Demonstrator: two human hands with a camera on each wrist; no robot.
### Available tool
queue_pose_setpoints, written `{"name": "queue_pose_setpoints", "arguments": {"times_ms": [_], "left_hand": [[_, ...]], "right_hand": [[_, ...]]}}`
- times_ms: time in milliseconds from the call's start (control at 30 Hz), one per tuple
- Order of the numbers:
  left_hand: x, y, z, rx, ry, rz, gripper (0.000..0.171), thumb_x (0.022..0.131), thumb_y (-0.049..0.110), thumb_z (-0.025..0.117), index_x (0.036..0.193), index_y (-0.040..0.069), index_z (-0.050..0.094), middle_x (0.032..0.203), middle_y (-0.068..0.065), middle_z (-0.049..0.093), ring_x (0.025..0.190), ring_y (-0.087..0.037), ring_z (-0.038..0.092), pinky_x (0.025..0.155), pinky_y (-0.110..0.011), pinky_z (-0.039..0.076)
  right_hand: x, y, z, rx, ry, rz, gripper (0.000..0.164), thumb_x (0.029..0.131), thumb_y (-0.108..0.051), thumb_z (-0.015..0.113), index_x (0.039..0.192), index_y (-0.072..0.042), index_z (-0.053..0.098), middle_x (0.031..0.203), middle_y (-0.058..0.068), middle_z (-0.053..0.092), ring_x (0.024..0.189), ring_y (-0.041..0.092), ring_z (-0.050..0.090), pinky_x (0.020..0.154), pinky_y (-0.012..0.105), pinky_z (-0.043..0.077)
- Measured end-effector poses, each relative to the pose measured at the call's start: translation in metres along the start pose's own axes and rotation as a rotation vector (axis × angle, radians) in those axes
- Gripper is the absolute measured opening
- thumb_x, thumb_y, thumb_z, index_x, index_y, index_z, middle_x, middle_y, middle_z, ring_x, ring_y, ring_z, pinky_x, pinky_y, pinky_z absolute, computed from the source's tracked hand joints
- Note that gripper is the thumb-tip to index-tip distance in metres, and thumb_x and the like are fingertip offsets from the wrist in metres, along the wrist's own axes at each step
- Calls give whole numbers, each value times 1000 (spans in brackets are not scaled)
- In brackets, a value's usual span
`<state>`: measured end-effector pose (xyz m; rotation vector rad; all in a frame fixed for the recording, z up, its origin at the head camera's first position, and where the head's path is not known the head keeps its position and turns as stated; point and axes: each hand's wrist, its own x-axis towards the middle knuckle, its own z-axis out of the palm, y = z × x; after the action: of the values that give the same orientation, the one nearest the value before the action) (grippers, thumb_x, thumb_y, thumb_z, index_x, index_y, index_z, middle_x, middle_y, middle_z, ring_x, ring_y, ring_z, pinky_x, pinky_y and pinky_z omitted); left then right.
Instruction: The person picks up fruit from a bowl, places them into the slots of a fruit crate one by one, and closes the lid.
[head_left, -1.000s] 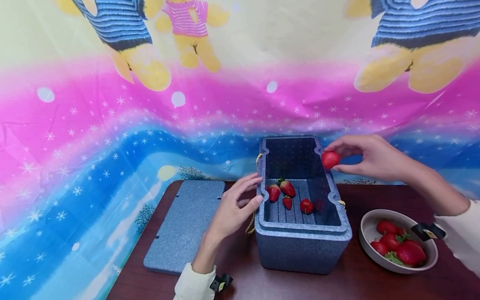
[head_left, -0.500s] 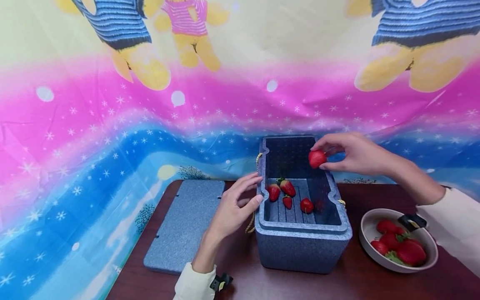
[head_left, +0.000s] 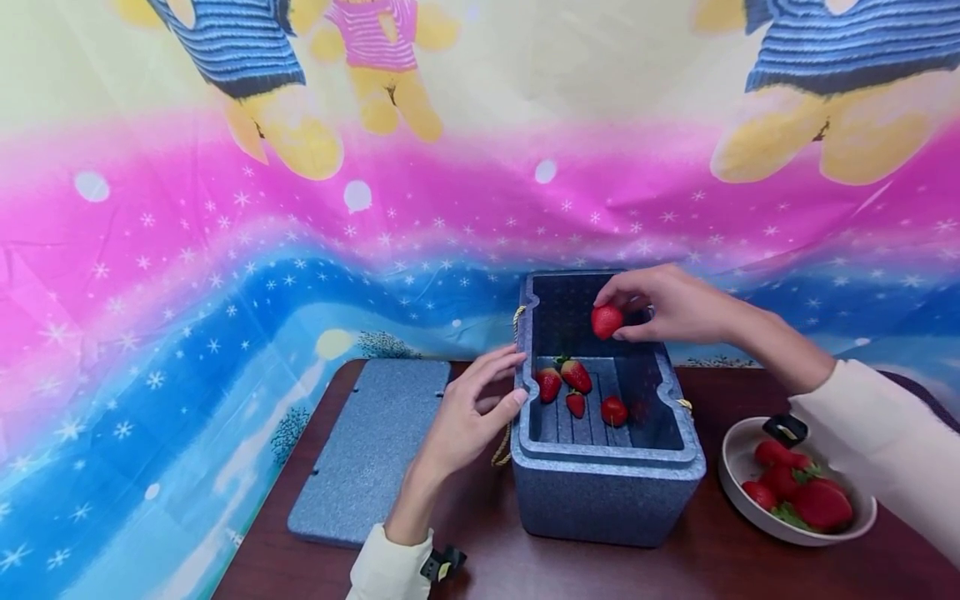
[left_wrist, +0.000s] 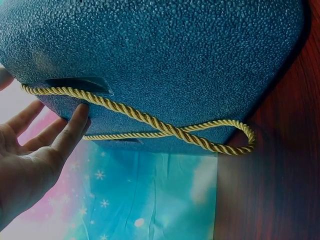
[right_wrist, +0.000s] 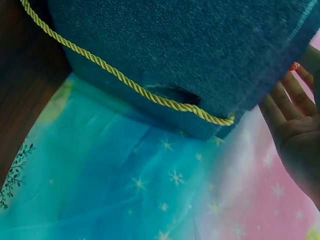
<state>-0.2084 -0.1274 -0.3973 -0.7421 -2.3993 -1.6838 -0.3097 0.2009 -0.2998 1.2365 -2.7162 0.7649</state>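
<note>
Right hand: I saw it pinching a strawberry over the box, inside its right edge.
Left hand: loosely spread, it touched the box's left edge.
Grey panel: lay by the table's left edge.

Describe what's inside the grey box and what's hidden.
Four strawberries lie on its grooved floor; the right hand, holding another strawberry, covers the far right corner. The inside of the near wall is hidden.
</note>
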Motion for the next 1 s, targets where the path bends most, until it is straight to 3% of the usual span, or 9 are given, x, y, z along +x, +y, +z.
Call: {"name": "queue_pose_setpoints", "arguments": {"times_ms": [267,733,867,1000], "left_hand": [[-1,-1,0,-1,-4,-3,47,106,29,68,152,27,61,166,6,48,143,-21,59,107,-46,60],[0,-1,1,-17,-9,10,47,106,28,68,152,26,61,167,4,47,143,-21,60,106,-48,60],[0,-1,1,-25,-9,15,47,106,26,69,152,25,61,166,4,47,143,-21,60,106,-42,61],[0,-1,0,-23,-4,15,47,106,26,68,152,26,61,166,3,48,142,-23,61,106,-45,61]], "right_hand": [[18,4,20,19,-87,-42,39,88,-6,88,124,-14,73,113,-1,76,103,15,76,93,41,66],[39,-1,34,-27,-201,-89,34,90,-6,85,121,-13,74,111,-3,77,104,14,76,95,42,65],[45,-4,42,-42,-252,-70,34,88,-6,86,119,-13,75,108,-4,77,102,13,75,94,44,65],[50,-6,48,-59,-302,-58,34,88,-10,88,119,-16,75,108,-3,77,101,12,74,95,47,65]]}}
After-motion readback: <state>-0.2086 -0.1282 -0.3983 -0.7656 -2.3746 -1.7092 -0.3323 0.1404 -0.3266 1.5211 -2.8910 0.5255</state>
